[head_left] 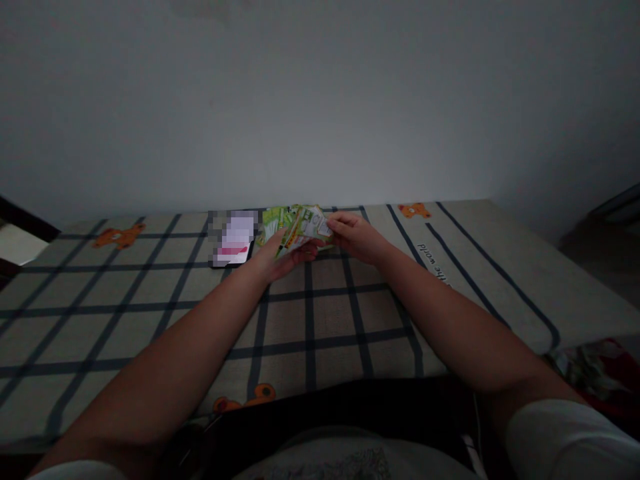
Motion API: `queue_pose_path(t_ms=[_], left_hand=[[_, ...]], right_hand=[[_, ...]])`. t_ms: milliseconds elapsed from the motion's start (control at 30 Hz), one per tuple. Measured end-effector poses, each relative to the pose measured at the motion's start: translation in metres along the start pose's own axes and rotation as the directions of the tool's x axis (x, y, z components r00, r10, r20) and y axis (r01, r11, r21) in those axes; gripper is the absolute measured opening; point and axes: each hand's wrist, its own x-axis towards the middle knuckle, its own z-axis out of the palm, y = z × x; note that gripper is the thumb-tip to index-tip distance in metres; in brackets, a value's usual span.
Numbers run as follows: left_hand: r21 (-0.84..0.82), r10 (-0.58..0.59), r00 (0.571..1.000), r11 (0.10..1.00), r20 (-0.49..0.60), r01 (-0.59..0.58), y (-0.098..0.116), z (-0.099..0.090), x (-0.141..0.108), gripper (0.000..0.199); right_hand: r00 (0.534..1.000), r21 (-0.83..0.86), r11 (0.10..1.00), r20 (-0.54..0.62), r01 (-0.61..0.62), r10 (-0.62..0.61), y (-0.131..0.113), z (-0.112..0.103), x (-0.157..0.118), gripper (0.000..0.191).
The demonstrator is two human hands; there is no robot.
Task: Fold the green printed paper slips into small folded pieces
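Between both hands is a green and white printed packet (307,223), tilted above the table. My left hand (283,259) grips its lower left side, thumb on top and fingers beneath. At its right edge, my right hand (354,235) pinches the corner between thumb and fingers. Behind and to the left of the held packet lies more green printed packaging (273,220); whether it is one piece or several I cannot tell. Just left of it rests a phone (237,233) with a lit, partly blurred screen.
A checked tablecloth (285,313) with orange bear prints covers the table, which stands against a pale wall (320,100). Dark furniture parts show at the left edge. Red and patterned cloth (600,373) lies low at the right, beyond the table's edge.
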Motion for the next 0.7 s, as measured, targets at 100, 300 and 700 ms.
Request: queue_pose_path(t_ms=[100, 300, 700], left_hand=[[-0.001, -0.031, 0.999, 1.000, -0.020, 0.031, 0.004, 0.002, 0.001, 0.022], [-0.033, 0.000, 0.985, 0.999, 0.173, 0.006, 0.010, 0.008, 0.000, 0.032], [0.144, 0.017, 0.990, 0.989, 0.143, -0.038, 0.004, 0.002, -0.001, 0.030]], right_hand=[[1.000, 0.014, 1.000, 0.011, -0.005, 0.005, 0.001, -0.003, 0.001, 0.030], [0.999, 0.066, 0.997, 0.000, -0.035, 0.035, -0.002, -0.007, 0.001, 0.044], [0.998, 0.153, 0.987, -0.015, -0.051, 0.054, -0.011, -0.008, -0.001, 0.042]])
